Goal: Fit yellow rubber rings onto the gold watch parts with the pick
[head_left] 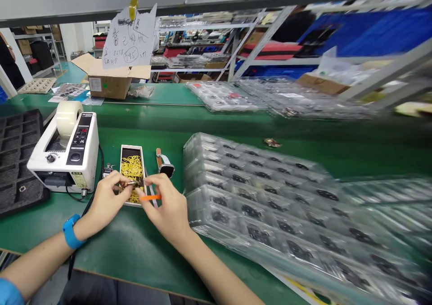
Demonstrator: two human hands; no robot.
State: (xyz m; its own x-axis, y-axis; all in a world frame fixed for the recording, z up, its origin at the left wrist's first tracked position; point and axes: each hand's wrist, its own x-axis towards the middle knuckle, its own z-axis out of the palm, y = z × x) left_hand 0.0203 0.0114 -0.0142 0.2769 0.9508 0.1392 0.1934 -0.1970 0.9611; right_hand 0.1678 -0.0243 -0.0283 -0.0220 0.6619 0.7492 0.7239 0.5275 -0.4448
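Note:
Pinched in the fingertips of my left hand [108,199] is a small shiny metal piece [132,183], its exact kind too small to make out. Across from it my right hand [168,206] is curled, with a thin orange strip [150,198] between thumb and fingers. Both hands are over a white-rimmed box [142,154] of yellow rubber bands [132,166]. Just beyond my right hand lies a watch [166,169] with a light strap. My left wrist wears a blue band [71,231].
A white tape dispenser [84,138] stands at left beside a black foam tray [20,161]. Stacked clear plastic trays [256,197] with dark items fill the right side. One small metal piece [272,142] lies behind them. An open carton [110,84] sits at the back.

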